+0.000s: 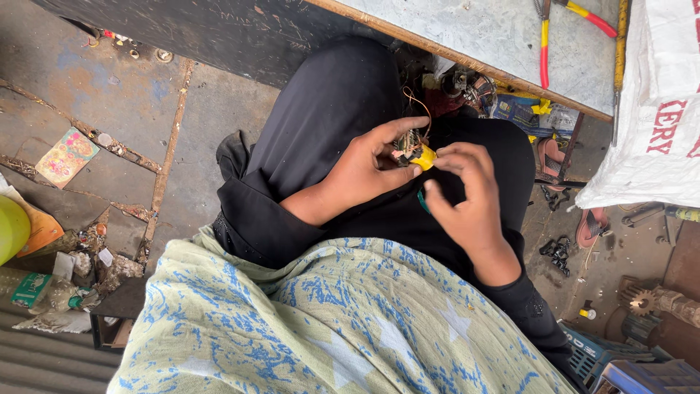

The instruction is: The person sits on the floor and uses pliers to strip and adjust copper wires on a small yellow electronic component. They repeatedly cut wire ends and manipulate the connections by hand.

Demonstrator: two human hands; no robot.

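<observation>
Two hands, left hand (361,169), right hand (470,197), one small yellow part (421,156), one pliers (545,40)

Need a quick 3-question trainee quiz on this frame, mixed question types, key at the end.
1. True or false: both hands touch the small yellow part with thin copper wires.
2. Which tool lies on the grey bench top? A) red-and-yellow-handled pliers B) a hammer C) a paintbrush
3. Fill in: the person's lap is covered in ____ cloth.

Key
1. True: the left hand grips it and the right hand pinches its end.
2. A
3. Black; a pale green and blue patterned shawl lies nearer the camera.
</observation>
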